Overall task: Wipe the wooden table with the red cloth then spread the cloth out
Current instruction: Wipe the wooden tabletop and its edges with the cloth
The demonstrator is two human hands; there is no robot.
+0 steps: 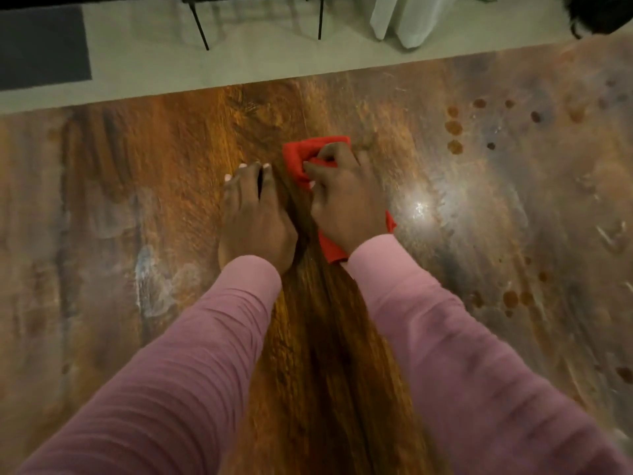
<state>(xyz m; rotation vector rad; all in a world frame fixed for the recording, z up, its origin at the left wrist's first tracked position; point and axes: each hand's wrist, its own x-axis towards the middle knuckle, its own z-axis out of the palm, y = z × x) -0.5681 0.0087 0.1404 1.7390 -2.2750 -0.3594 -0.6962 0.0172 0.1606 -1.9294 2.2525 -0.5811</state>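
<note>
The wooden table (171, 149) fills most of the view, streaked with pale smears and dark spots. A bunched red cloth (301, 156) lies on it near the middle. My right hand (346, 207) lies on top of the cloth, its fingers and thumb curled into the folds; red corners stick out past the fingertips and under the wrist. My left hand (255, 214) rests flat on the bare wood just left of the cloth, fingers straight, holding nothing. Both arms wear pink sleeves.
Brown droplets (454, 128) dot the table to the right, with more spots (510, 298) lower right. The far table edge runs across the top; beyond it are a pale floor, a dark mat (41, 46), thin black furniture legs (198, 25) and a white curtain (407, 18).
</note>
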